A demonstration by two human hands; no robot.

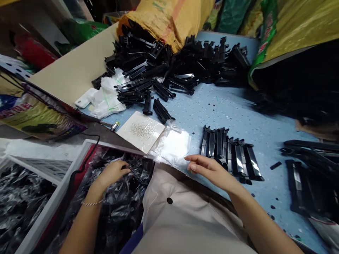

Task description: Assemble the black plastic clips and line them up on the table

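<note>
My left hand [112, 173] reaches down into a box [76, 158] of black parts wrapped in clear plastic, its fingers curled among them; what they grip is hidden. My right hand [209, 169] hovers at the table's near edge with fingers loosely bent and holding nothing. It is beside a clear bag of white pieces [173, 146] and just left of a neat row of black plastic parts [230, 151]. A white pad with small silvery springs [141, 131] lies left of the bag.
A big heap of black plastic parts [169, 67] spills from a yellow sack [169, 21] at the back of the blue table [238, 109]. More black parts [309, 165] lie at the right. White plastic bags [106, 97] sit at the left. Another bin [18, 197] stands far left.
</note>
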